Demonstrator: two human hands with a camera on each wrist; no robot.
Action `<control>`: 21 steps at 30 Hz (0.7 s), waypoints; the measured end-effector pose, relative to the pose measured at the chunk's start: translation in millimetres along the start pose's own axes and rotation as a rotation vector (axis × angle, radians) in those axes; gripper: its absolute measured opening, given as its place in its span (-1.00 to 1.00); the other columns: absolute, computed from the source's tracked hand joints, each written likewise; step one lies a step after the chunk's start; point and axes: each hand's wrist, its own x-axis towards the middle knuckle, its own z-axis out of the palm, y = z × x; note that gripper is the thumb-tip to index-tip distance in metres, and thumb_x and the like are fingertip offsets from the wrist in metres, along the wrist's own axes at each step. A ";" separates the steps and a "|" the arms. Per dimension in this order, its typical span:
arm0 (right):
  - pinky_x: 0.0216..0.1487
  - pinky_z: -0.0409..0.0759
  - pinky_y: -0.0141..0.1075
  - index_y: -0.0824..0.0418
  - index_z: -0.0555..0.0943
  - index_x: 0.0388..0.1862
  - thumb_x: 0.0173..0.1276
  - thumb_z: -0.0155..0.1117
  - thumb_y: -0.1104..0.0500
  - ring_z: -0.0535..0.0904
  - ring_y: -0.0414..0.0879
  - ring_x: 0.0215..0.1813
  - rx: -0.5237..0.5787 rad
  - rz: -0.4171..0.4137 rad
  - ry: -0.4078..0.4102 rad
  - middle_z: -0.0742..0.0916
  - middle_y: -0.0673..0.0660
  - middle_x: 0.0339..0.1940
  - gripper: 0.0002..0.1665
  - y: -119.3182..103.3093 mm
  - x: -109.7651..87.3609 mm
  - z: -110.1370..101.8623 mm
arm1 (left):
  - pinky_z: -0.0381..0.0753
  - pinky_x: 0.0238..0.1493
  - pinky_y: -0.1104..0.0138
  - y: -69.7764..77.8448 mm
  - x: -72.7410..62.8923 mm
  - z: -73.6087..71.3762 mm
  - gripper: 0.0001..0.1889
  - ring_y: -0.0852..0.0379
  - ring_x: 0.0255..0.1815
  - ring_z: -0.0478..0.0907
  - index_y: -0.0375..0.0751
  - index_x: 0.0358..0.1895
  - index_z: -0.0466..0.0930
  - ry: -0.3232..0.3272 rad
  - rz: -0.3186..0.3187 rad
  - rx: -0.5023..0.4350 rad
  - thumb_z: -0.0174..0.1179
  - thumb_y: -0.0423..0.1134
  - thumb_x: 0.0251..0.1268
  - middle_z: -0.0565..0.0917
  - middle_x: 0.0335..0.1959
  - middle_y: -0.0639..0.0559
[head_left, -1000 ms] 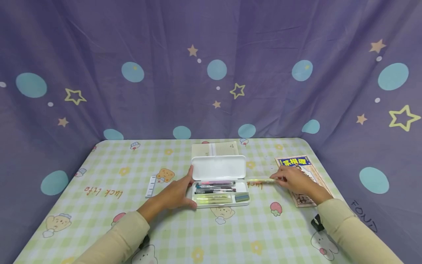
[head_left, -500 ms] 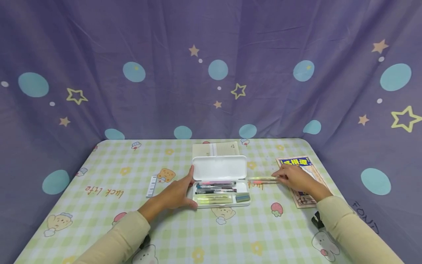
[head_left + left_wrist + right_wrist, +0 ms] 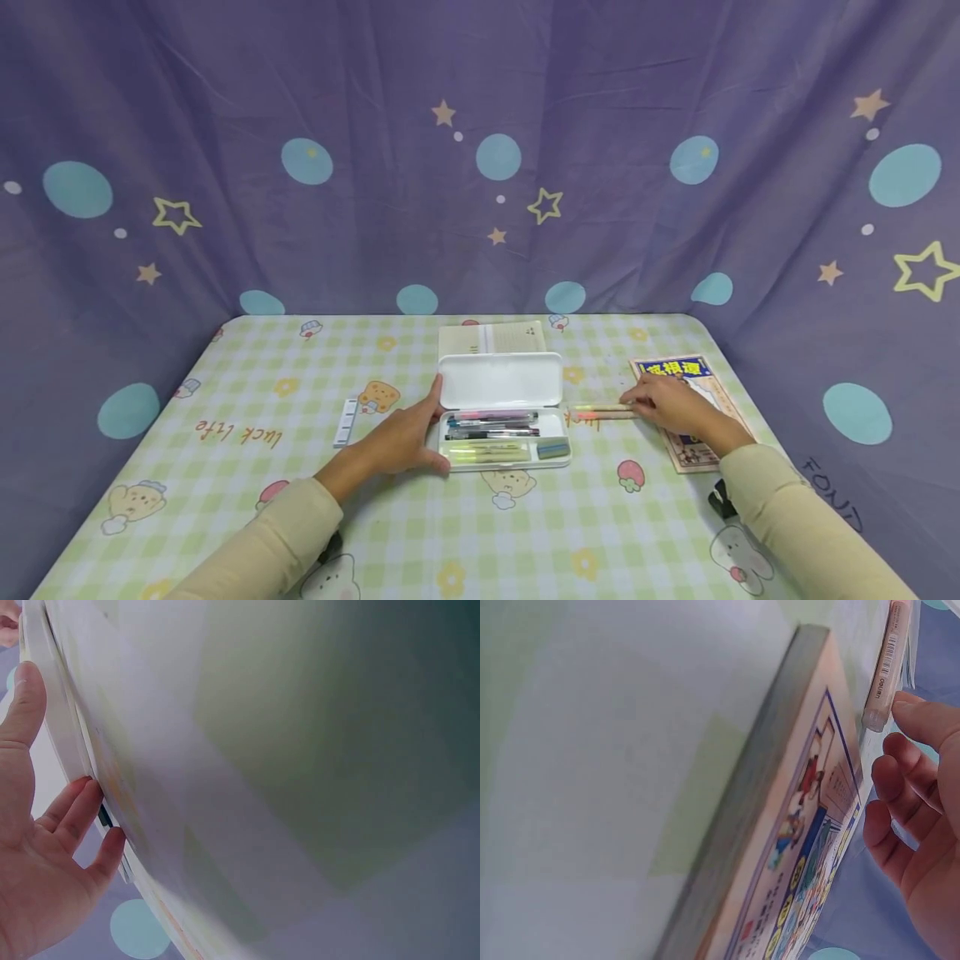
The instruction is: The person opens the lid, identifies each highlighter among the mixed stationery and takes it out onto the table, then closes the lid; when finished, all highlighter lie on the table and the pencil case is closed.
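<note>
In the head view a white pencil case (image 3: 501, 383) lies with its lid up, holding several pens (image 3: 491, 425), yellow highlighters (image 3: 483, 452) and a grey-blue eraser (image 3: 553, 450). My left hand (image 3: 401, 437) rests at its left end, thumb at the front corner and fingers behind, all fairly straight; the left wrist view shows these fingers touching the case's side. To the right of the case, my right hand (image 3: 667, 404) pinches the near end of a pink highlighter (image 3: 600, 414). A yellow highlighter (image 3: 592, 407) lies just behind it. In the right wrist view, the thumb touches the pink highlighter's barrel (image 3: 885, 675).
Partly under my right hand is a thick comic book (image 3: 693, 454). Behind the case lies a beige notebook (image 3: 491, 337). A small white-and-blue strip (image 3: 345, 422) is left of my left hand. A checked cloth (image 3: 390, 533) covers the table; a purple curtain (image 3: 360, 208) hangs behind.
A pink highlighter has come into view in front of the yellow one at my right fingers. The right hand has shifted very slightly; the left hand stays at the pencil case.
</note>
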 end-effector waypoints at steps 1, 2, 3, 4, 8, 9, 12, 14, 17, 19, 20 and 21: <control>-0.36 0.46 -0.38 0.06 0.83 -0.09 0.34 0.42 0.23 0.47 -0.34 -0.38 0.001 0.002 -0.003 0.72 -0.06 -0.30 -0.80 -0.2 -0.2 -0.1 | 0.45 0.41 0.11 0.2 0.0 0.0 0.56 0.09 0.23 0.58 -0.12 0.65 -0.53 0.001 -0.001 -0.002 0.57 0.26 -0.17 0.59 0.29 0.05; -0.36 0.47 -0.38 0.07 0.83 -0.09 0.35 0.41 0.23 0.49 -0.33 -0.37 0.004 0.002 -0.007 0.73 -0.05 -0.29 -0.80 -0.4 -0.3 -0.3 | 0.45 0.41 0.11 0.5 0.0 -0.1 0.56 0.09 0.23 0.58 -0.12 0.65 -0.54 0.000 -0.002 -0.005 0.57 0.26 -0.18 0.59 0.29 0.05; -0.34 0.49 -0.37 0.08 0.83 -0.09 0.35 0.41 0.23 0.51 -0.31 -0.37 0.004 0.006 -0.008 0.73 -0.04 -0.28 -0.81 -0.6 -0.4 -0.5 | 0.45 0.41 0.11 0.8 0.0 -0.1 0.56 0.09 0.23 0.58 -0.12 0.65 -0.54 -0.001 -0.005 -0.007 0.57 0.26 -0.18 0.59 0.29 0.05; -0.34 0.50 -0.36 0.09 0.83 -0.09 0.35 0.41 0.23 0.52 -0.31 -0.36 0.004 0.004 -0.007 0.74 -0.03 -0.28 -0.81 -1.0 -0.4 -0.8 | 0.44 0.41 0.11 1.1 0.0 -0.2 0.56 0.09 0.23 0.58 -0.11 0.65 -0.54 -0.001 -0.007 -0.010 0.57 0.26 -0.18 0.59 0.29 0.05; -0.34 0.49 -0.35 0.11 0.82 -0.09 0.36 0.39 0.24 0.50 -0.31 -0.36 -0.004 0.002 -0.008 0.74 -0.02 -0.27 -0.81 -2.5 1.1 -1.1 | 0.44 0.42 0.12 0.9 -0.2 0.5 0.57 0.08 0.26 0.57 -0.09 0.65 -0.54 -0.001 -0.023 -0.013 0.57 0.27 -0.19 0.59 0.31 0.05; -0.34 0.48 -0.35 0.11 0.82 -0.08 0.36 0.39 0.25 0.48 -0.32 -0.37 -0.008 0.005 -0.007 0.74 -0.02 -0.27 -0.80 -3.1 1.4 -1.0 | 0.44 0.42 0.12 0.8 -0.5 0.8 0.57 0.08 0.26 0.57 -0.09 0.65 -0.54 0.000 -0.025 -0.011 0.57 0.28 -0.20 0.59 0.31 0.05; -0.37 0.42 -0.37 0.10 0.82 -0.07 0.37 0.37 0.24 0.39 -0.35 -0.42 -0.013 0.001 -0.009 0.72 -0.04 -0.28 -0.80 -6.7 3.4 -1.7 | 0.44 0.43 0.12 0.2 -0.7 1.6 0.57 0.07 0.27 0.57 -0.09 0.65 -0.54 -0.001 -0.026 -0.007 0.57 0.28 -0.20 0.59 0.31 0.05; -0.39 0.39 -0.39 0.09 0.81 -0.06 0.38 0.36 0.24 0.35 -0.36 -0.45 -0.015 -0.002 -0.007 0.70 -0.06 -0.29 -0.79 -10.9 5.4 -3.1 | 0.44 0.43 0.12 0.2 -0.7 1.5 0.57 0.07 0.28 0.57 -0.11 0.65 -0.53 -0.003 -0.021 -0.003 0.56 0.28 -0.20 0.59 0.31 0.04; -0.41 0.38 -0.40 0.10 0.81 -0.04 0.39 0.35 0.24 0.32 -0.38 -0.47 -0.011 -0.020 -0.006 0.67 -0.07 -0.31 -0.78 -20.8 10.9 -7.1 | 0.43 0.43 0.12 0.7 0.2 0.4 0.57 0.07 0.28 0.57 -0.11 0.65 -0.54 -0.004 -0.015 0.000 0.57 0.28 -0.21 0.59 0.31 0.04; -0.39 0.40 -0.39 0.11 0.80 -0.04 0.39 0.36 0.25 0.32 -0.38 -0.47 -0.004 -0.040 -0.002 0.68 -0.07 -0.32 -0.78 -28.3 16.3 -9.0 | 0.44 0.43 0.12 1.4 0.6 -0.4 0.58 0.05 0.27 0.58 -0.13 0.65 -0.53 -0.003 -0.013 -0.003 0.57 0.27 -0.22 0.59 0.31 0.03; -0.38 0.41 -0.39 0.12 0.81 -0.04 0.38 0.36 0.25 0.33 -0.38 -0.47 0.001 -0.052 0.001 0.68 -0.08 -0.32 -0.78 -32.4 19.2 -9.6 | 0.44 0.43 0.11 1.7 0.9 -0.7 0.58 0.05 0.27 0.58 -0.12 0.65 -0.54 -0.005 -0.014 -0.002 0.58 0.27 -0.22 0.59 0.31 0.04; -0.37 0.43 -0.39 0.13 0.80 -0.04 0.38 0.36 0.26 0.34 -0.38 -0.46 0.010 -0.065 0.002 0.68 -0.07 -0.33 -0.78 -36.7 22.2 -9.9 | 0.44 0.42 0.12 1.8 0.9 -0.8 0.58 0.05 0.27 0.58 -0.12 0.65 -0.54 -0.005 -0.016 -0.003 0.58 0.27 -0.22 0.59 0.31 0.03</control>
